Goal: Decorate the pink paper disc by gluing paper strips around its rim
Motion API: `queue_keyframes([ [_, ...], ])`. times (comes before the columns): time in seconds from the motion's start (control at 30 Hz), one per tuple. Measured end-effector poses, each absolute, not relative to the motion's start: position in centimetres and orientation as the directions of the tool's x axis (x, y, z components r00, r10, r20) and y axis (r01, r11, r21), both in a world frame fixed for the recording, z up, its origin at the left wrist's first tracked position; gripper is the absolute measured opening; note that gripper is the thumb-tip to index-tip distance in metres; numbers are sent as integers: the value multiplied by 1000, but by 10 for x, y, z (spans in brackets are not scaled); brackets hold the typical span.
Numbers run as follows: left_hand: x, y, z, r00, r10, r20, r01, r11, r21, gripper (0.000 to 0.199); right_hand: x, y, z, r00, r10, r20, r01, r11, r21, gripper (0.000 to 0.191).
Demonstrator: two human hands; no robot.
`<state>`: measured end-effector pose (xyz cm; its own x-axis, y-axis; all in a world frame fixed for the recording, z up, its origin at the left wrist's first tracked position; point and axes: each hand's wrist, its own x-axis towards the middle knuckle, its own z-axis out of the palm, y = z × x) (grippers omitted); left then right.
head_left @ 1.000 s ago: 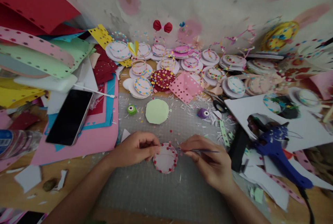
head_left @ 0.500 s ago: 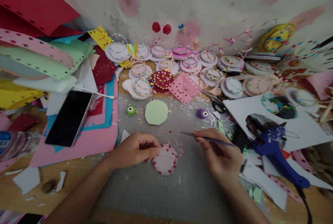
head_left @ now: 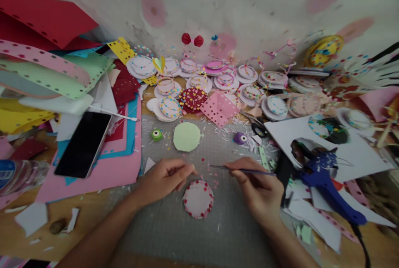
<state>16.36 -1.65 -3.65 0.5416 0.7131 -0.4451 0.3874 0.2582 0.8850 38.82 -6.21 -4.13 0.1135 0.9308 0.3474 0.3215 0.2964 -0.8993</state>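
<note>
My right hand [head_left: 257, 183] grips thin tweezers [head_left: 243, 170] whose tips point left, over the grey cutting mat [head_left: 237, 226]. My left hand [head_left: 168, 178] hovers at the upper left of a round pale disc [head_left: 198, 200], its fingers loosely bent and the tips slightly apart. No held thing can be made out in it. Small red and pink star-like pieces ring the disc's rim. Loose tiny pink pieces [head_left: 215, 183] lie at the disc's upper right, and a single red piece [head_left: 203, 159] sits near the tweezers' tips.
A pale green paper disc [head_left: 186, 136] lies between a green craft punch [head_left: 156, 134] and a purple one [head_left: 240, 138]. Several decorated paper hats [head_left: 170, 106] line the back. Scissors [head_left: 258, 129] and a blue glue gun [head_left: 330, 189] are at right. A phone [head_left: 83, 145] rests on coloured paper at left.
My left hand has come off the disc's edge, and the disc sits slightly nearer me. The tweezers in my right hand have shifted left toward the red piece.
</note>
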Motion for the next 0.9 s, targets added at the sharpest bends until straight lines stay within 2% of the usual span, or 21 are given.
queue_keyframes([
  [0.13,171,-18,-35,497,758,-422,367,258,894,28,377,-65,-39,94,942,323,168,305,-937,12],
  [0.33,174,-21,-37,525,753,-397,288,282,915,19,369,-68,-43,51,945,322,140,313,-939,14],
  [0.57,171,-23,-39,554,733,-394,239,313,919,22,370,-67,-42,71,949,307,139,296,-945,16],
  [0.73,171,-21,-36,538,749,-388,271,282,920,26,372,-67,-41,138,954,267,135,249,-959,13],
  [0.9,172,-22,-38,543,750,-378,269,271,924,27,371,-67,-40,131,960,248,130,231,-964,11],
])
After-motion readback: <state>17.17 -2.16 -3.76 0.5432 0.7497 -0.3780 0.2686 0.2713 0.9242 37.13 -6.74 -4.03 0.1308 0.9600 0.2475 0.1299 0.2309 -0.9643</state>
